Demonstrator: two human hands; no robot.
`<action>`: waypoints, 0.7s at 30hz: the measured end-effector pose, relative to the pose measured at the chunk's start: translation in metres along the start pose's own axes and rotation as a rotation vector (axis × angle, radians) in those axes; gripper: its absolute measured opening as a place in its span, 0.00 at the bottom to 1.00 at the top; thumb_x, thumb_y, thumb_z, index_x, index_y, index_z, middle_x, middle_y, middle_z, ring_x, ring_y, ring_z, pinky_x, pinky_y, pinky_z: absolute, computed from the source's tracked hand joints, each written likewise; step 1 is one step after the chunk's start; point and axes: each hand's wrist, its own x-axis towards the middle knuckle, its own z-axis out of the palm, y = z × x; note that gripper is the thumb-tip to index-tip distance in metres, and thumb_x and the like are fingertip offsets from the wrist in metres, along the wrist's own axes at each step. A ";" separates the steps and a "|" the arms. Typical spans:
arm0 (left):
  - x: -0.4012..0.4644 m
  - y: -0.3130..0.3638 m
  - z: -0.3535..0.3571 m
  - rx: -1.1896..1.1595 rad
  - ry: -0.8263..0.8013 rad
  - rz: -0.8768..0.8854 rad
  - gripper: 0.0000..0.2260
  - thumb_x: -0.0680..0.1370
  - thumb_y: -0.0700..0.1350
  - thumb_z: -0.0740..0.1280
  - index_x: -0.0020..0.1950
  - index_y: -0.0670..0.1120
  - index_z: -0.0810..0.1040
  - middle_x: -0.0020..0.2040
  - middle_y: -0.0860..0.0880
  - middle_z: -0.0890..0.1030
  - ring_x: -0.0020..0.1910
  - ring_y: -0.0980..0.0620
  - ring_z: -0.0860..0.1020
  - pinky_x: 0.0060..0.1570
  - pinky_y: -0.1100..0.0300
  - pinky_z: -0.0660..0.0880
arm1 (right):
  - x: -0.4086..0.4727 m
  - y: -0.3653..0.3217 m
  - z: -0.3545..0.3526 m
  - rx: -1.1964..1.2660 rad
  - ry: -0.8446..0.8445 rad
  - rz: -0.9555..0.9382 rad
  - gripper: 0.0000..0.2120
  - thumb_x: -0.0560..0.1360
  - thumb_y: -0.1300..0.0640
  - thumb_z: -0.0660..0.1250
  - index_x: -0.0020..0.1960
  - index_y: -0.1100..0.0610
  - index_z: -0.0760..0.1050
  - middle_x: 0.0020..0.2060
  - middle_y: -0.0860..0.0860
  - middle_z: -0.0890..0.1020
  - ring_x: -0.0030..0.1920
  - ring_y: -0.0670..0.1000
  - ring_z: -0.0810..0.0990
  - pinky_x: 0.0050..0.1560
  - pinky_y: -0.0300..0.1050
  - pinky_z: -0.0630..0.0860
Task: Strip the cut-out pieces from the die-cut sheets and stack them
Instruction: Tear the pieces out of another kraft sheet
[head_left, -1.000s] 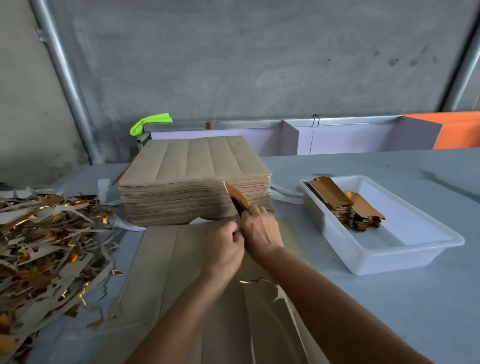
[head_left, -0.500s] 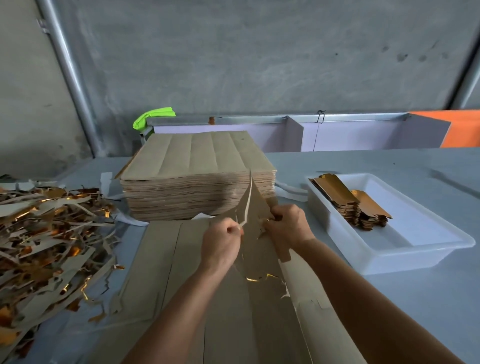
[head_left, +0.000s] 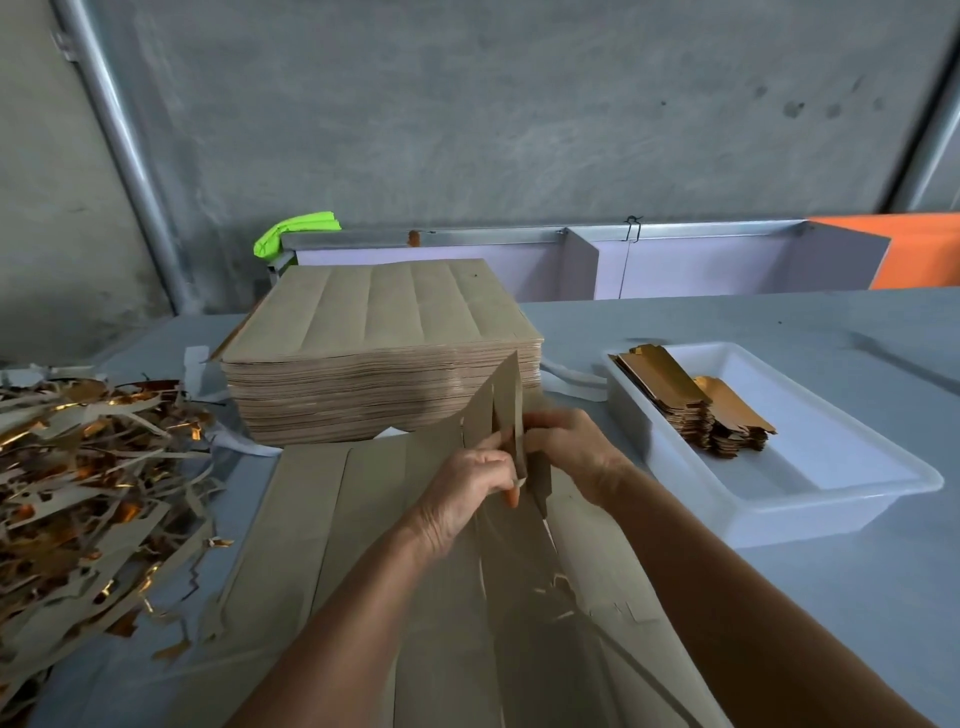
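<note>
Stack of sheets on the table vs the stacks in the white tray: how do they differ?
The sheet stack is broad, tall, matte brown on top, and sits on the table. The tray stacks are narrow, shiny gold on top, and lie in the white tray. Both are neatly layered card.

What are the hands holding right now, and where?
Both the left hand and right hand pinch the raised strip of the die-cut sheet at its lower part.

Grey concrete wall (head_left: 519, 130), metal pipe (head_left: 124, 156), grey table (head_left: 779, 322).
</note>
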 end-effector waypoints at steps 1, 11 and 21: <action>0.000 0.000 0.000 0.002 0.005 0.005 0.06 0.64 0.38 0.61 0.27 0.40 0.73 0.49 0.56 0.80 0.42 0.70 0.75 0.38 0.75 0.71 | 0.002 0.001 0.003 -0.050 0.033 -0.004 0.15 0.69 0.68 0.64 0.40 0.50 0.83 0.36 0.46 0.84 0.41 0.45 0.82 0.39 0.33 0.76; 0.005 -0.012 -0.007 -0.023 0.426 -0.093 0.08 0.80 0.39 0.61 0.43 0.43 0.76 0.41 0.47 0.77 0.41 0.52 0.75 0.47 0.56 0.75 | 0.020 0.000 0.012 -0.460 0.485 -0.001 0.09 0.73 0.66 0.58 0.37 0.61 0.72 0.33 0.55 0.75 0.38 0.56 0.73 0.37 0.45 0.69; 0.012 -0.005 -0.007 0.085 0.547 -0.061 0.15 0.76 0.55 0.66 0.42 0.43 0.75 0.35 0.49 0.78 0.34 0.53 0.77 0.30 0.58 0.77 | 0.007 -0.019 0.003 -0.738 0.311 -0.245 0.06 0.76 0.65 0.62 0.42 0.61 0.75 0.38 0.56 0.79 0.37 0.55 0.78 0.37 0.47 0.76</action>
